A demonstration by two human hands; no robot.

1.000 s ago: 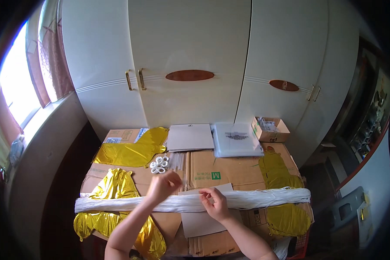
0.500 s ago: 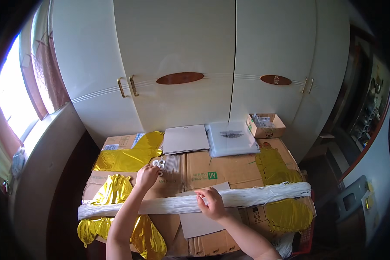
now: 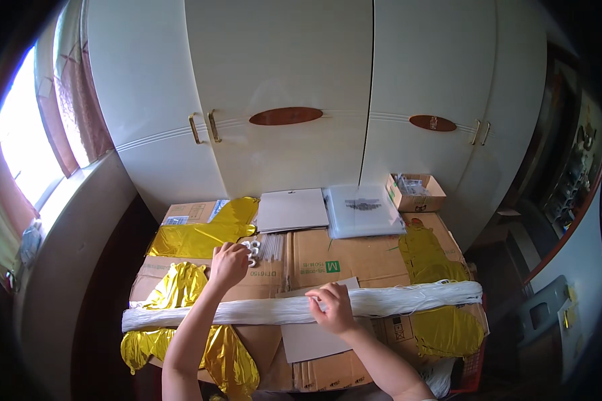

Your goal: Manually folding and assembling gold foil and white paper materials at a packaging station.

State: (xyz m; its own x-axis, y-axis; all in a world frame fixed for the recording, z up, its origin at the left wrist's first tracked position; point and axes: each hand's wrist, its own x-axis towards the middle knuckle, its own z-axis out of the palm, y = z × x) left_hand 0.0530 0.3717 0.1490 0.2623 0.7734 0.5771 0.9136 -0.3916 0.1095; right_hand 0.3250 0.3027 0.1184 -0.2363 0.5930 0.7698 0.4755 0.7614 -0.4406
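Note:
My left hand (image 3: 230, 263) is closed, its fingers curled down at the left of a small cluster of white rings (image 3: 252, 254). Its fingertips are hidden, so whatever they pinch cannot be seen. Thin clear sticks (image 3: 272, 246) lie beside the rings. Over a long bundle of white string (image 3: 267, 311), my right hand (image 3: 332, 309) hovers with fingers bent and a gap between thumb and forefinger; nothing shows in it. Under the bundle lies a grey card (image 3: 314, 344). Gold foil balloons lie flat: one behind my left hand (image 3: 194, 240), another (image 3: 177, 287) by my left forearm.
Cardboard (image 3: 314, 257) covers the table. Along the back stand a stack of grey cards (image 3: 291, 210), a pile of clear plastic bags (image 3: 363, 212) and a small carton (image 3: 415, 194) of packets. More gold foil (image 3: 448, 331) lies at the right. A white wardrobe (image 3: 281, 60) rises behind.
My left hand has drawn a little left, away from the white rings, uncovering more of them. My right hand stays over the string bundle. The view has shifted slightly.

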